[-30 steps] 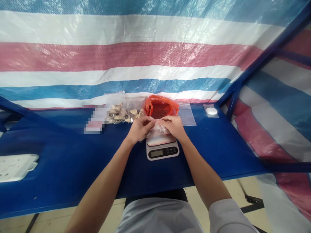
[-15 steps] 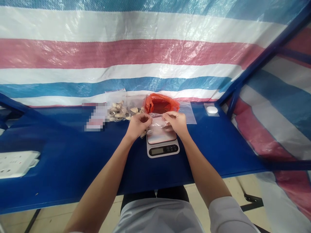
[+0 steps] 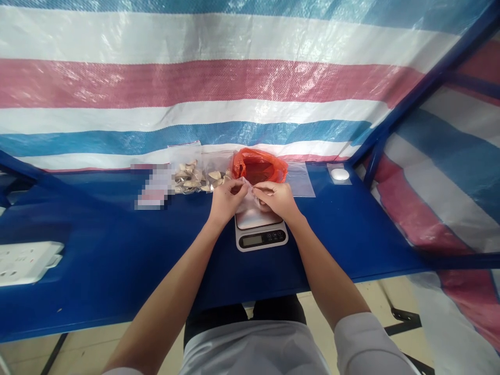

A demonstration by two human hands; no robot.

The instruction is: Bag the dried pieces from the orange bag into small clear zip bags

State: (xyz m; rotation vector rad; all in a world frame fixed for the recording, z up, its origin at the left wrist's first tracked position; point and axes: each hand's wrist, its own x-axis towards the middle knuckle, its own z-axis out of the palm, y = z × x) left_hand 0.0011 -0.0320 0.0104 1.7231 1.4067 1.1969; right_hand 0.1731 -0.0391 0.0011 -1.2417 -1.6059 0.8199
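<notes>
My left hand and my right hand are close together, each pinching the top edge of a clear plastic zip bag. The bag hangs between them over a white kitchen scale, whose display faces me. What the bag contains is mostly hidden by my fingers. Just behind my hands, a red plastic bag stands with its mouth spread. To the left are two clear bags of pale dried slices, one bag upright against the sheet and another bag partly behind my left hand.
On the blue table, a flat clear bag lies right of the red bag. Farther right is a white oval item on clear film. A white power strip lies at the left. A striped plastic sheet hangs behind.
My hands have drawn closer together at the bag's top edge, the left one moving right. The bag's upper part now looks narrower and bunched between my fingers.
</notes>
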